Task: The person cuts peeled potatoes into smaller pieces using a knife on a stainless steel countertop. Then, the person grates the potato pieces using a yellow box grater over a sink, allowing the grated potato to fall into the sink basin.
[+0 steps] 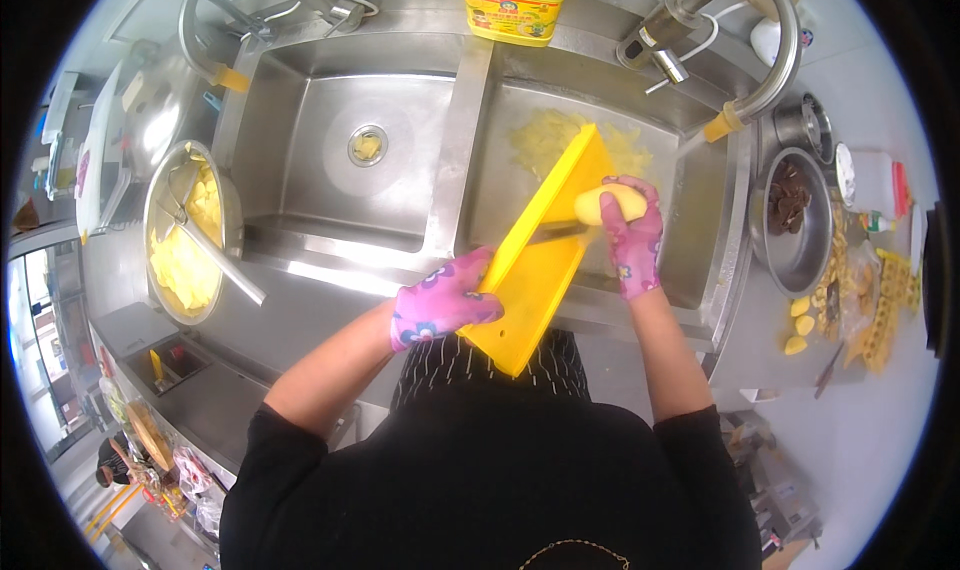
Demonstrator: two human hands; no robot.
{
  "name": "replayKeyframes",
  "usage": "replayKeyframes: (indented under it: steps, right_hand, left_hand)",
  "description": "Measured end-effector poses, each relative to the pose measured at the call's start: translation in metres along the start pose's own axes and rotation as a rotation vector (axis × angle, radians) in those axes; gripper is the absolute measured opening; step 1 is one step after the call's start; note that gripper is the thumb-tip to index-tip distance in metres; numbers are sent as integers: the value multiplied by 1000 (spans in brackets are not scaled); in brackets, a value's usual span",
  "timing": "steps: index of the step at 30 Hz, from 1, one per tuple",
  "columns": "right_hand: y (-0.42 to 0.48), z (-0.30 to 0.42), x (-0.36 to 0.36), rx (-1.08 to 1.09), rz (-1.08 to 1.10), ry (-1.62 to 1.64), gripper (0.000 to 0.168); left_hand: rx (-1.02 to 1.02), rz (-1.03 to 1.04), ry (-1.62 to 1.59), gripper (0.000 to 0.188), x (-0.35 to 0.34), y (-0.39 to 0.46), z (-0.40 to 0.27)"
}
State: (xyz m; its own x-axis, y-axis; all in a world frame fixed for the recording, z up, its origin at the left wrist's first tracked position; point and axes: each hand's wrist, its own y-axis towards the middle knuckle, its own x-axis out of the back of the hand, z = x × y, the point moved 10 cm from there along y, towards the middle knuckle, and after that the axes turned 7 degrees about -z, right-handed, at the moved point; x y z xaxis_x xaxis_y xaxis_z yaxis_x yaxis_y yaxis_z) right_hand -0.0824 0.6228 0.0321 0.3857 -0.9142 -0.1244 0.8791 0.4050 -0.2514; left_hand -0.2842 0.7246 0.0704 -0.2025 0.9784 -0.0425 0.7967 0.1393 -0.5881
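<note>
Pink flowered gloves cover both of my hands. My left hand point(448, 301) grips the lower end of a yellow mandoline slicer point(517, 296), which slants over the right sink basin point(495, 195). My right hand point(636, 251) holds a peeled potato point(611, 202) at the slicer's face, just above its metal blade point(555, 231). Whether the potato touches the blade is hard to tell. Below the slicer's upper end, pale yellow slices point(536, 141) lie spread on the basin floor, partly hidden by the slicer.
At left, a metal bowl point(234, 217) holds yellow slices and a long-handled utensil point(225, 259). The left basin point(300, 165) has scraps in its drain point(367, 147). Faucets point(784, 52) arch over both sides; a yellow jug point(516, 7) stands behind. A dark-filled bowl point(795, 259) and potato pieces point(802, 324) sit right.
</note>
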Motion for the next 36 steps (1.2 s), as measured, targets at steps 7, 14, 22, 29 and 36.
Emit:
replayKeyframes:
  steps: [7,14,22,29,36]
  right_hand:
    - [-14,15,-13,43,21,-166,42]
    - [-37,25,-27,68,133,-136,39]
    - [-32,19,-21,183,116,-228,51]
    - [-57,38,-36,571,192,-475,47]
    - [-83,60,-56,756,351,-438,56]
  left_hand:
    - [-34,12,-16,52,-6,-3,-12]
    - [51,-44,-32,54,1,-6,-4]
    - [44,-65,-13,53,-1,-6,-15]
    - [48,-54,9,56,1,-1,-13]
    - [59,-33,-47,53,-5,-1,-5]
